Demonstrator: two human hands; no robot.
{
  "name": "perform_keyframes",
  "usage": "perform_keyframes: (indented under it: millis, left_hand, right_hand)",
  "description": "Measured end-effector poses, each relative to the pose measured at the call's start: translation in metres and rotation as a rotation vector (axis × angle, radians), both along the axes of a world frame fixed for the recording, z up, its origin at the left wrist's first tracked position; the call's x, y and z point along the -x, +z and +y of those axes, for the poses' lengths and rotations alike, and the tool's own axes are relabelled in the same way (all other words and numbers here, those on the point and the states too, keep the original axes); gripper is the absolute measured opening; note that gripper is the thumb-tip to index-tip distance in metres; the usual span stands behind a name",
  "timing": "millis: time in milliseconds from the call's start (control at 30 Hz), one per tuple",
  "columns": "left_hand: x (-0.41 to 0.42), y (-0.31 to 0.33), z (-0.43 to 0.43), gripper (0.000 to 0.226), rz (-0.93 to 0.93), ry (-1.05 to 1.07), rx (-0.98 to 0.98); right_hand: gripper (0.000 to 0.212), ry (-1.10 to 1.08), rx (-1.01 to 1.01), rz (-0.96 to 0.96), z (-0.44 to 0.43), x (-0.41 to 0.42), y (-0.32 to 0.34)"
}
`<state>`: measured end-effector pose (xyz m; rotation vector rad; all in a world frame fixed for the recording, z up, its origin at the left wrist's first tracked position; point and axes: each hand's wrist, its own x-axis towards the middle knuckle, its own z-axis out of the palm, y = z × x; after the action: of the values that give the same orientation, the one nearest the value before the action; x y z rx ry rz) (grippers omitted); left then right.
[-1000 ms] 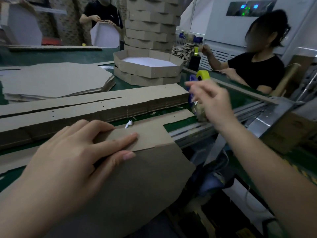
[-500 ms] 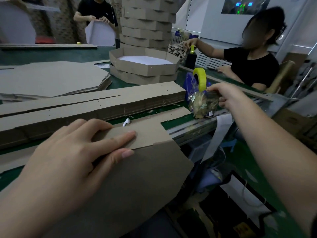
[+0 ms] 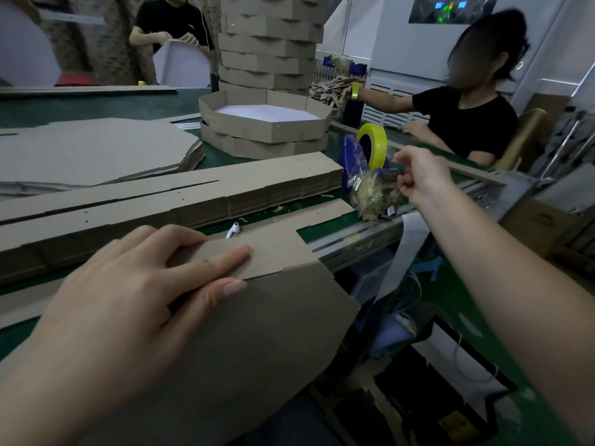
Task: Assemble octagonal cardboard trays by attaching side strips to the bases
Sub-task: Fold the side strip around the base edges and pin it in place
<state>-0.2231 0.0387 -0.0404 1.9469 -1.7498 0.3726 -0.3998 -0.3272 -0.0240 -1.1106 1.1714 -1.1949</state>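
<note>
The left hand (image 3: 138, 300) is laid flat, fingers straight and slightly spread. A side strip (image 3: 277, 246) is pressed down under them where it meets the octagonal base (image 3: 257, 342), and the thumb is rested on the base itself. The base is seen at the near edge of the tabletop (image 3: 322, 229), with its right part overhanging and its left part hidden under hand and forearm. Farther right, the right hand (image 3: 418, 177) is curled. A tape end (image 3: 393, 170), barely made out, is pinched between thumb and forefinger just beside the blue tape dispenser (image 3: 349, 156) with its yellow roll (image 3: 380, 141). The dispenser's front is buried under stuck cardboard scraps (image 3: 373, 194), and a small printed mark there is too blurred to be read. A white earbud (image 3: 232, 230) is seen lying just beyond the left fingertips.
</note>
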Motion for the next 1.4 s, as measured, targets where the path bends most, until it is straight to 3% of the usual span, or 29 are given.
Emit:
perform_keyframes:
  millis: [33,200,700,867,1067,1133,1233,1400]
  left_hand:
    - [-0.001,0.000,0.000,0.042,-0.001,-0.003,-0.006]
    - [-0.003,-0.002,0.000,0.041,0.001,-0.006,-0.020]
    - [-0.003,-0.002,-0.002,0.040,-0.001,-0.014,-0.034]
    - [-0.002,-0.002,-0.002,0.040,0.002,-0.018,-0.021]
    - [0.000,0.001,-0.002,0.042,0.005,-0.036,-0.004]
    - [0.002,0.003,-0.002,0.043,0.015,-0.047,-0.007]
    - [0.006,0.007,-0.002,0.041,-0.007,-0.047,-0.006]
    - [0.012,0.014,0.001,0.041,-0.043,-0.008,-0.025]
  right_hand:
    - [0.003,-0.011,0.039,-0.045,0.002,0.001,-0.004]
    - [0.026,-0.010,0.163,-0.176,0.006,0.001,-0.013]
    - [0.030,0.086,0.281,-0.260,0.009,0.019,-0.038]
    - [0.023,0.018,0.284,0.044,0.013,0.024,-0.051]
    - [0.021,-0.078,0.385,0.594,0.017,0.040,-0.060]
    - [0.014,-0.097,0.436,0.668,0.031,0.044,-0.061]
    - [0.008,-0.038,0.612,0.582,0.073,0.038,-0.050]
    - [0.008,0.288,0.721,0.205,0.178,0.020,-0.017]
